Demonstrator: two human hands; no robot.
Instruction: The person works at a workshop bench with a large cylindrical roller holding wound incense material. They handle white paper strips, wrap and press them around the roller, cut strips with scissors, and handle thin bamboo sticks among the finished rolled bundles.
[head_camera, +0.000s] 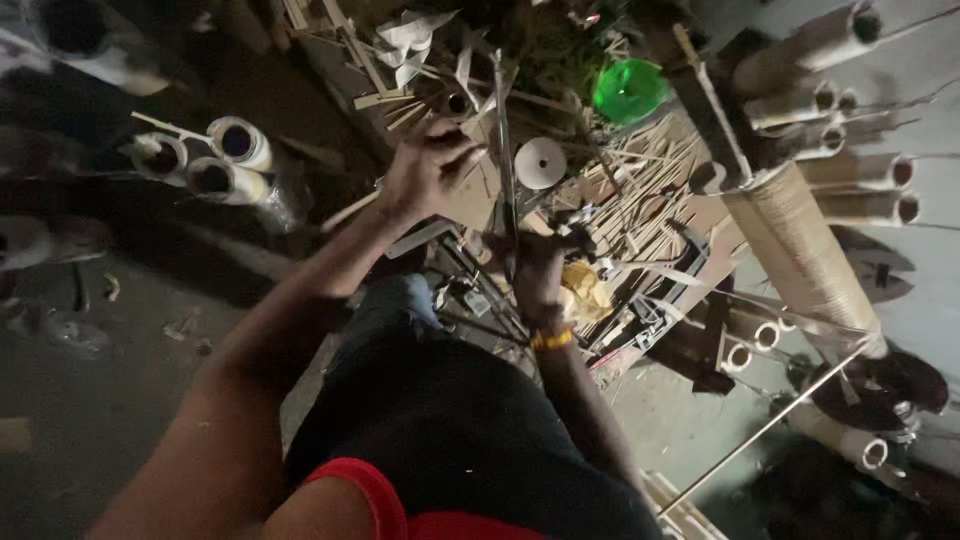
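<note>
Sticks (640, 190) heaped on bench, left hand (425, 170) and right hand (535, 265) both gripping upright metal rod (503, 150)

Single head-worn cam, looking steeply down past the wearer's torso and forearms onto a cluttered work area; both hands sit near frame centre, close to the lens. View runs from the dim floor (90, 400) at left to stacked cardboard tubes (850, 180) at right, horizon tilted. No second view, so no overlap.

Green bowl (630, 90); yellow wristband (551, 340); white roll (541, 162).
</note>
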